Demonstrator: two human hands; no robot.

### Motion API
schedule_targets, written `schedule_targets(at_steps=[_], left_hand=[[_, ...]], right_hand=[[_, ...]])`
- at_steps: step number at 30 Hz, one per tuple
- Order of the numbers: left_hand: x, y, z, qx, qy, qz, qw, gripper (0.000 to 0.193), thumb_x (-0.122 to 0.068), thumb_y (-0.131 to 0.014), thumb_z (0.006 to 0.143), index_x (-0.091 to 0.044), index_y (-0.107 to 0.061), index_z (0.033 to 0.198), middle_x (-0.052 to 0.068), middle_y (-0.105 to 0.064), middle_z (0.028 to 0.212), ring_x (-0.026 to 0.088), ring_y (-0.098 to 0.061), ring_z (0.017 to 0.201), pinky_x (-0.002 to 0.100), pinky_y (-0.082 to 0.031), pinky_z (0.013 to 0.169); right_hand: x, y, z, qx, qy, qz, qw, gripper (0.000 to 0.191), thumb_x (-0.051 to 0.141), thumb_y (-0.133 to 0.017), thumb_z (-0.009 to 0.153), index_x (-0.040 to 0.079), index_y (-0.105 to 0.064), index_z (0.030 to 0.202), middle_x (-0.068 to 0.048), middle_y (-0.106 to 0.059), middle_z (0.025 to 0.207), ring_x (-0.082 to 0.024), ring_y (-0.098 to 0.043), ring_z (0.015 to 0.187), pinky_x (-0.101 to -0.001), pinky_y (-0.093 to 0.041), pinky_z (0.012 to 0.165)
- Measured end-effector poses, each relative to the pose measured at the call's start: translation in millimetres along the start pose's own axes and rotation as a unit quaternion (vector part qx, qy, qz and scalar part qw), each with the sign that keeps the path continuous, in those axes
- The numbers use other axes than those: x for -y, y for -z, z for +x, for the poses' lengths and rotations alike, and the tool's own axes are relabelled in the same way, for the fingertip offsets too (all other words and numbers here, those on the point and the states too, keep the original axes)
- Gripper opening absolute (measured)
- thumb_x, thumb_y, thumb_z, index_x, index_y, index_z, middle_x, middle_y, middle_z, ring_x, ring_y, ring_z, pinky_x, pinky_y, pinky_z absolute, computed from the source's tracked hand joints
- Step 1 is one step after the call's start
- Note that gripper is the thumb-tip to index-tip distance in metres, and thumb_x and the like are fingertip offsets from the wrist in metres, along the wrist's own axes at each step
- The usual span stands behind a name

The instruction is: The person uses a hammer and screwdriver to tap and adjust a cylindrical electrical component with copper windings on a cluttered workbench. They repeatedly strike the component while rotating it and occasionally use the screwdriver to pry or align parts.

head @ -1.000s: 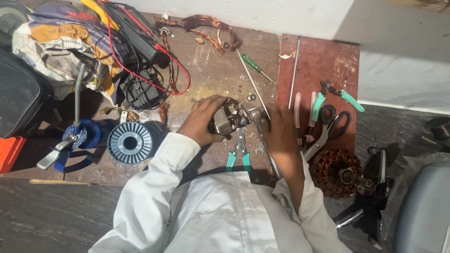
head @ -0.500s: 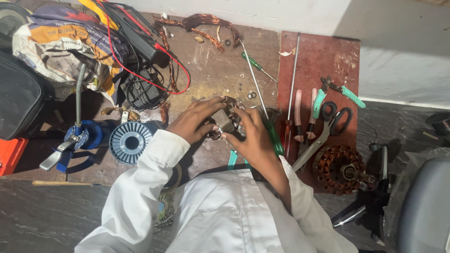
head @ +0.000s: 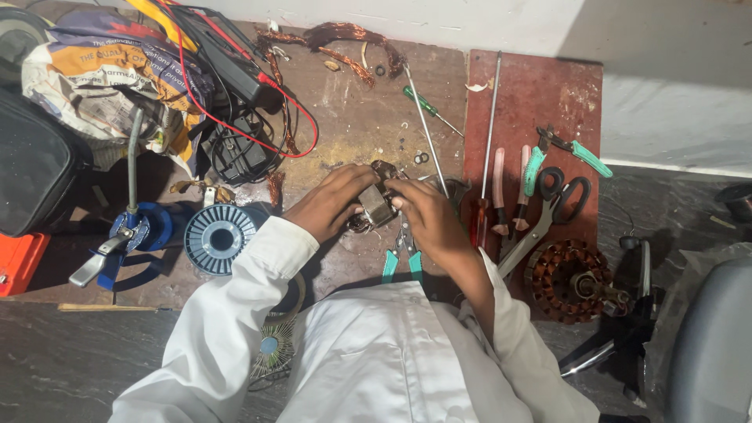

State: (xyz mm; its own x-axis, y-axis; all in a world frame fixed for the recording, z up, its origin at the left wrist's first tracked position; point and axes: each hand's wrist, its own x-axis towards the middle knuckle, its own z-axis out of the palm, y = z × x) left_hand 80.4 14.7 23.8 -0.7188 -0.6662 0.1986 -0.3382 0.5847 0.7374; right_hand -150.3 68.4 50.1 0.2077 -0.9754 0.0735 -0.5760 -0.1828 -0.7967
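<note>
- A small metal motor part, grey with dark copper-coloured bits, sits between both hands above the brown desk.
- The left hand has its fingers clamped on the part's left side and top.
- The right hand has its fingers closed against the part's right side; both arms wear white sleeves.
- Just below the fingers lie pliers with teal handles, partly hidden by the right wrist.
- Just right of the fingers a long thin rod slants up the desk, with a green screwdriver further up.
- Farther right, on a red board, lie another long rod, two pink-handled tools, teal-handled cutters and black-handled scissors.
- Below the scissors sits a round stator wound with copper.
- Above the fingers, at the desk's far edge, lies a tangle of copper wire.
- Up and left of the fingers are black boxes with red and black leads, and a crumpled printed bag.
- Left of the left hand lies a blue-grey spool; beyond it a blue clamp with a grey hose.
- At the far left edge are a black case and an orange box.
</note>
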Motion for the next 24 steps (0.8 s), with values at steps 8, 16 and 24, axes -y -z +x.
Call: schedule_targets(at_steps=[8,16,24], left_hand=[[1.2,-9.3,-3.1,-0.029,0.017,0.0,0.999,0.055,-0.006,-0.069,0.089,-0.003,-0.049,0.14,0.019,-0.05,0.145,0.042,-0.045,0.139,0.047,-0.04,0.114],[-4.9,-20.1,0.4,-0.064,0.052,0.0,0.997,0.054,-0.009,-0.071,0.088,-0.004,-0.051,0.138,0.017,-0.051,0.142,0.04,-0.046,0.136,0.046,-0.042,0.111],[-17.8,-25.3,-2.6,-0.066,0.095,0.018,0.993,0.047,-0.012,-0.07,0.092,-0.016,-0.057,0.137,0.015,-0.049,0.137,0.04,-0.044,0.134,0.047,-0.043,0.108]], right_hand=[[4.6,-0.6,13.8,-0.04,0.012,-0.043,0.998,0.019,0.015,-0.063,0.098,0.003,-0.072,0.109,-0.017,-0.07,0.099,-0.038,-0.068,0.093,-0.0436,-0.051,0.079],[-1.8,-4.5,16.6,-0.058,0.028,-0.056,0.996,0.021,0.008,-0.06,0.097,0.004,-0.072,0.114,-0.015,-0.073,0.11,-0.035,-0.067,0.104,-0.0426,-0.052,0.089],[-21.7,-5.1,-6.3,-0.127,-0.027,-0.01,0.991,0.033,0.004,-0.057,0.098,0.003,-0.066,0.13,-0.018,-0.071,0.118,-0.031,-0.071,0.103,-0.0387,-0.055,0.09]])
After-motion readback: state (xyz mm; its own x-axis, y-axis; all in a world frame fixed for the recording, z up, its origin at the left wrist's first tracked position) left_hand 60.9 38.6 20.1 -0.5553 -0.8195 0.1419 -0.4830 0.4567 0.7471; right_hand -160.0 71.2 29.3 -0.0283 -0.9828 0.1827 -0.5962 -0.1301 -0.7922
